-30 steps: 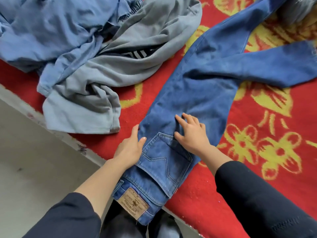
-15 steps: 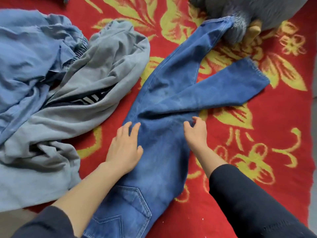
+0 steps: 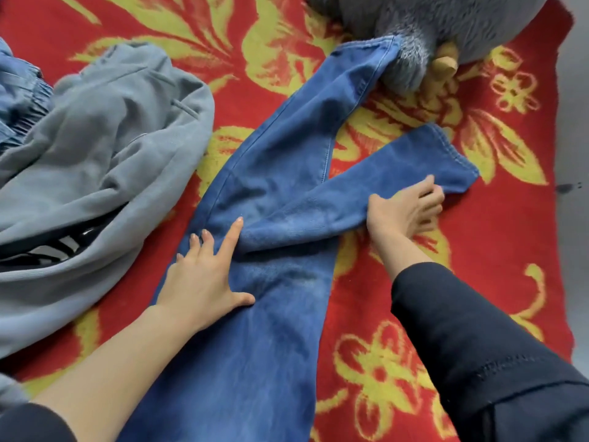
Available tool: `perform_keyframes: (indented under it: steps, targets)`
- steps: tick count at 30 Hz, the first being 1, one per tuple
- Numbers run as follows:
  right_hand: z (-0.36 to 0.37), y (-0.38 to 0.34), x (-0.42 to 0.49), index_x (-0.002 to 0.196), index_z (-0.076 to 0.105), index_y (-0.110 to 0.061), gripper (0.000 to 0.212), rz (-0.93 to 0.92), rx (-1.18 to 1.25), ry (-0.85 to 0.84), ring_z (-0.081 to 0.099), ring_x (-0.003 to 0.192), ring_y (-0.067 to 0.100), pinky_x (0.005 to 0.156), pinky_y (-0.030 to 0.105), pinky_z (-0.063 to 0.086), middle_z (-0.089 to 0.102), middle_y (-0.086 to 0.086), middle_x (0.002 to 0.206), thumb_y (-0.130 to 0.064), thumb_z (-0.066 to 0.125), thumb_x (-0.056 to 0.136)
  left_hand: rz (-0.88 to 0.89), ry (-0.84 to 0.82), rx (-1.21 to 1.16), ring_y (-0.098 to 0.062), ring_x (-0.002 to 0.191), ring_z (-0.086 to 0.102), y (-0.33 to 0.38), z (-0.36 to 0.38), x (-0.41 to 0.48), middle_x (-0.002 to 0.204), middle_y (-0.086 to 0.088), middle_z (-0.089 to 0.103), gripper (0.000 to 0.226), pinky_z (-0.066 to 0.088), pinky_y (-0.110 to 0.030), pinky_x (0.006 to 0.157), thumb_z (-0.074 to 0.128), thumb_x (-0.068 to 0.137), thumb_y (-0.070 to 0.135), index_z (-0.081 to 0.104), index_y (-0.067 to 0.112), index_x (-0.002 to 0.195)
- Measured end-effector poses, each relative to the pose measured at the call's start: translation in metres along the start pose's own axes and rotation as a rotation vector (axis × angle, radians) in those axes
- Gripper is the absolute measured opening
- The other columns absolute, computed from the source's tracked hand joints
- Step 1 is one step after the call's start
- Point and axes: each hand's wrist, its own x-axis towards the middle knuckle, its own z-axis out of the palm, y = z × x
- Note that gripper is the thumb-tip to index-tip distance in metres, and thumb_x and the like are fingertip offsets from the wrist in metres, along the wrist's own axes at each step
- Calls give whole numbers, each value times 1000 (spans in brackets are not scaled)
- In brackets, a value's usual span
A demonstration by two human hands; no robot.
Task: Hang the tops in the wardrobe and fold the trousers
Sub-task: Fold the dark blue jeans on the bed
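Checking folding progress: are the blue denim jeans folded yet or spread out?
Spread out: the blue denim jeans lie full length, legs splayed apart; the right hand grips one leg near its hem.

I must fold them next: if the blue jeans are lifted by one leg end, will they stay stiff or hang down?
Probably floppy: the jeans bend and crease beside the left hand. They likely feel fairly heavy for cloth, as the denim looks thick with stitched hems. On the red blanket they may bunch, not slide.
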Motion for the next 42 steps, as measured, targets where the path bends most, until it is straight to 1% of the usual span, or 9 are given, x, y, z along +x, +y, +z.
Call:
perform_keyframes:
  steps: [3,10,15,19,24,27,32,38,42]
  targets:
    - [15,-23,13,143,30,-7,72,-345,-141,-88,32,131,30,102,46,31,33,11,145,-32,61,83,-44,-43,38,-36,143,20,5,-2,4,153,-21,22,123,36,-48,105,55,65,80,-16,26,149]
    - [25,-54,53,135,43,-1,58,-38,-94,-479,41,128,37,99,40,39,46,19,139,-41,44,93,-156,-174,76,-39,133,34,22,-16,16,142,-25,37,106,40,-43,100,49,66,82,11,22,145]
    - [-13,-87,57,104,59,-1,32,-40,353,-128,55,110,34,89,36,37,62,20,117,-28,42,96,-185,-171,-122,-34,100,58,26,-53,39,103,-9,63,71,43,-35,77,60,65,76,45,18,103]
    - [-19,-151,47,64,33,-21,34,-381,628,-12,47,81,20,83,36,34,56,14,86,-29,43,96,-214,-256,-275,-29,98,60,17,-63,50,99,-2,65,50,43,-31,73,63,68,70,60,24,87]
    - [29,-164,24,96,61,-26,32,-619,20,-654,44,122,21,90,43,27,56,-2,115,-50,40,94,-257,-206,-565,-12,72,57,-4,-68,50,72,10,60,28,34,-19,53,61,86,45,60,23,69]
    - [43,-132,18,136,47,-28,42,-646,38,-666,35,136,22,104,48,29,40,-2,147,-37,45,94,-253,-201,-566,-17,77,55,1,-67,49,75,8,57,30,35,-24,57,57,89,42,51,24,66]
    - [26,-142,44,122,50,-9,42,-424,353,-369,54,115,25,91,28,38,58,10,123,-34,57,88,-348,-113,-417,-32,92,56,1,-63,65,91,-7,60,38,35,-33,69,61,84,51,46,17,75]
    - [11,-173,79,122,54,-11,48,452,849,-494,64,93,36,69,41,53,62,15,111,-47,53,89,-407,-168,-258,-35,106,56,10,-56,93,112,-14,60,37,39,-33,76,62,86,43,52,11,100]
    - [5,-180,83,114,60,-5,33,106,793,-151,60,96,26,86,32,48,61,5,102,-29,50,95,-452,-185,-298,-33,109,57,8,-57,104,116,-14,61,39,42,-33,80,61,88,41,56,7,108]
